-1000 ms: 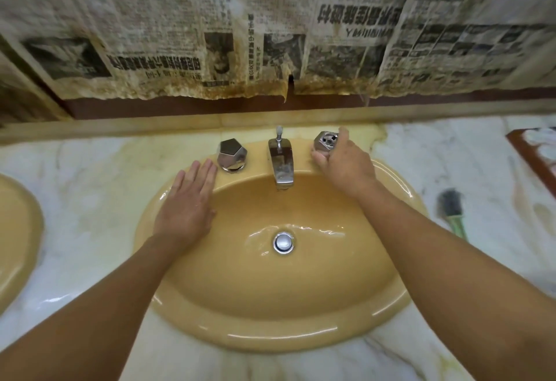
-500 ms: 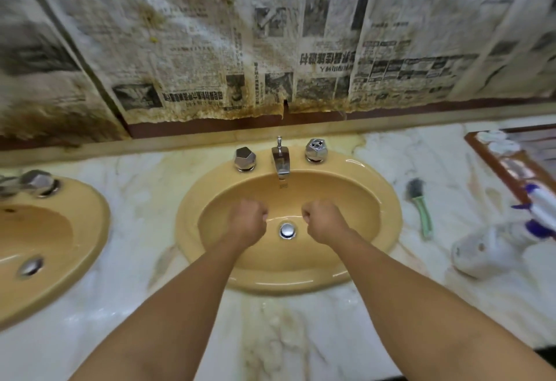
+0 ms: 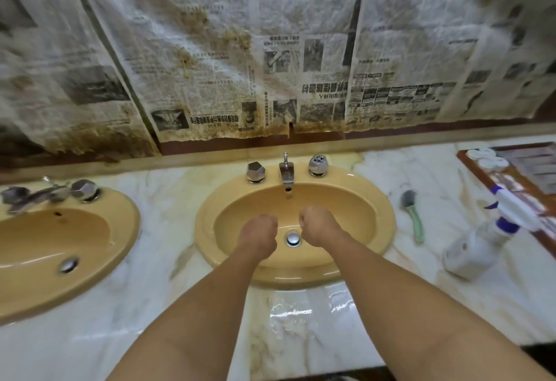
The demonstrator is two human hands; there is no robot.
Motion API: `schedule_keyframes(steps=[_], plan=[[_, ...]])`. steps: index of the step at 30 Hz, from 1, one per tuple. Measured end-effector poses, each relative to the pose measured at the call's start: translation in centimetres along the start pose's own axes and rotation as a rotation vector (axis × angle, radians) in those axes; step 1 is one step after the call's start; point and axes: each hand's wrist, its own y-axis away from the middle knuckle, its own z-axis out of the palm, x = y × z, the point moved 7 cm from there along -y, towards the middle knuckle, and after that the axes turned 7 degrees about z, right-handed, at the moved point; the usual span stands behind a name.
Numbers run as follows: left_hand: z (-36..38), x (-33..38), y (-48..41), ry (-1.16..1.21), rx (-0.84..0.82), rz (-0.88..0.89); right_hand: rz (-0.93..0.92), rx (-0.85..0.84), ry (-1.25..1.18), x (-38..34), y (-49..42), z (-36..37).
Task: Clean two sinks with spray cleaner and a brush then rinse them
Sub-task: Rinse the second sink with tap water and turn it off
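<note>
— Mustard-yellow sink in the head view: where do the hands sit?

— Both are over its bowl. The left hand and the right hand are balled into fists, fingers curled in on nothing.

— And the drain?

— The chrome drain plug lies between the two fists, just beside the curled fingers of each. I cannot tell whether the fists touch the bowl.

— The tap?

— The spout stands beyond the knuckles on the far rim. A faceted knob stands beyond the left fingers and a second knob beyond the right fingers. All are apart from the hands.

— The brush?

— The green-handled brush lies on the marble counter, right of the right fingers and outside the rim, well apart from them. Farther right is the white spray bottle with purple parts. It is too blurred to tell whether it stands or lies.

— The other sink?

— The second sink sits well left of the left fingers, its taps blurred. Stained newspaper covers the wall beyond the fingers.
</note>
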Motion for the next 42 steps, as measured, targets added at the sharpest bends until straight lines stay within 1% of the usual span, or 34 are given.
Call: schedule_keyframes(steps=[2, 4, 5, 8, 9, 11, 14, 17, 20, 21, 23, 24, 25, 27, 29, 30, 32, 36, 37, 38, 40, 41, 42], plan=[[-0.2, 0.0, 0.0, 0.022, 0.015, 0.011, -0.013, 0.015, -0.006, -0.1, 0.2, -0.4], [-0.4, 0.3, -0.3, 0.029, 0.040, 0.030, -0.015, -0.004, 0.026, -0.4, 0.4, -0.3], [-0.2, 0.4, -0.4, 0.023, 0.008, 0.035, -0.030, -0.037, 0.032, -0.6, 0.5, 0.0], [1.6, 0.5, -0.3, -0.044, -0.204, 0.071, 0.016, -0.307, 0.022, 0.1, 0.9, 3.1], [1.7, 0.5, -0.1, -0.055, -0.205, 0.067, 0.034, -0.324, -0.016, 0.5, 1.1, 3.6], [1.5, 0.5, 0.3, -0.080, -0.137, 0.045, 0.034, -0.211, -0.071, 1.1, 1.3, 3.5], [0.8, 0.4, 0.9, -0.050, -0.014, 0.002, 0.035, -0.052, -0.075, 1.6, 1.6, 2.5], [0.4, 0.3, 1.6, -0.021, 0.002, -0.015, 0.037, 0.002, -0.074, 1.7, 1.9, 1.8], [0.7, 0.2, 1.6, 0.000, 0.000, -0.003, 0.021, 0.014, -0.110, 1.6, 1.7, 1.6], [1.0, 0.1, 1.5, 0.005, -0.028, 0.003, 0.015, -0.018, -0.091, 1.5, 1.8, 1.8], [2.5, -0.1, 1.4, -0.051, -0.177, 0.043, 0.003, -0.209, -0.033, 1.3, 2.0, 3.5], [3.2, -0.1, 1.7, -0.072, -0.238, 0.048, 0.032, -0.296, -0.018, 1.5, 2.3, 4.5], [3.4, -0.2, 2.0, -0.073, -0.254, 0.038, 0.067, -0.325, -0.026, 1.9, 2.6, 5.1], [3.1, -0.4, 2.3, -0.061, -0.207, 0.010, 0.071, -0.214, -0.076, 2.4, 2.5, 5.0], [2.3, -0.6, 2.6, -0.046, -0.113, -0.001, 0.045, -0.088, -0.096, 2.7, 2.3, 4.4], [1.9, -0.8, 2.7, -0.024, -0.069, -0.012, 0.045, -0.050, -0.107, 2.7, 2.4, 3.9], [1.4, -1.1, 3.0, 0.020, -0.028, -0.021, 0.041, -0.007, -0.094, 2.7, 2.5, 3.4], [1.2, -1.2, 2.8, 0.023, -0.022, 0.010, 0.030, 0.010, -0.116, 2.4, 2.3, 3.1], [1.4, -1.1, 2.6, 0.026, -0.048, 0.026, 0.025, -0.015, -0.111, 2.2, 2.3, 3.2], [1.9, -1.1, 2.4, 0.005, -0.112, 0.045, 0.019, -0.076, -0.096, 1.9, 2.3, 3.6], [3.0, -1.0, 2.4, -0.046, -0.238, 0.069, 0.053, -0.265, -0.071, 2.0, 2.3, 5.5], [3.2, -0.9, 2.5, -0.043, -0.251, 0.072, 0.075, -0.328, -0.071, 2.1, 2.6, 6.2], [3.3, -0.9, 2.5, -0.032, -0.244, 0.069, 0.076, -0.328, -0.074, 2.1, 2.7, 6.4]])
